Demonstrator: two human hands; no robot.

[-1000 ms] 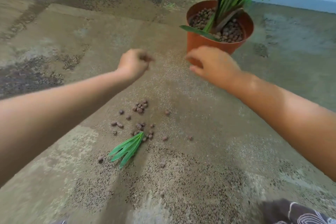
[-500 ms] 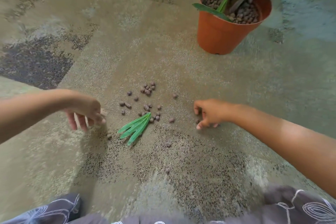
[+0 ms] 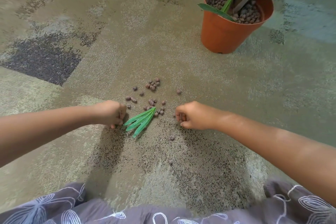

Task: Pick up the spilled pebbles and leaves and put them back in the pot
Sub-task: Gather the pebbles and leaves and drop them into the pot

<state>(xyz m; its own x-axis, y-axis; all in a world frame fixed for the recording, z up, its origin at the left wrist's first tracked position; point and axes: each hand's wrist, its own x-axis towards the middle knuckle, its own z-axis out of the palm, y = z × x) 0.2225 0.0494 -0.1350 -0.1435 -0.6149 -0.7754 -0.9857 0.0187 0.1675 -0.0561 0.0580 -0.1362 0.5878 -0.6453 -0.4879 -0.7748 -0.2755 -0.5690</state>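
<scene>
Two bare hands low on the mottled tan carpet (image 3: pixel 181 169): left hand (image 3: pixel 111 113) curled shut beside the green leaf sprig (image 3: pixel 141 121), right hand (image 3: pixel 192 115) curled shut, contents hidden. Beyond, scattered brown clay pebbles (image 3: pixel 152 85); farthest, orange plastic pot (image 3: pixel 227 34).

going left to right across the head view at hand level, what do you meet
left hand → green leaves → right hand; the terracotta pot sits farther right, but beyond hand level.

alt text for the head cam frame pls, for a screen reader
Two bare hands reach down to a patterned carpet: the left hand touches a fallen green leaf, the right hand curls beside scattered brown pebbles. An orange plant pot stands upright farther away, to the right.
</scene>
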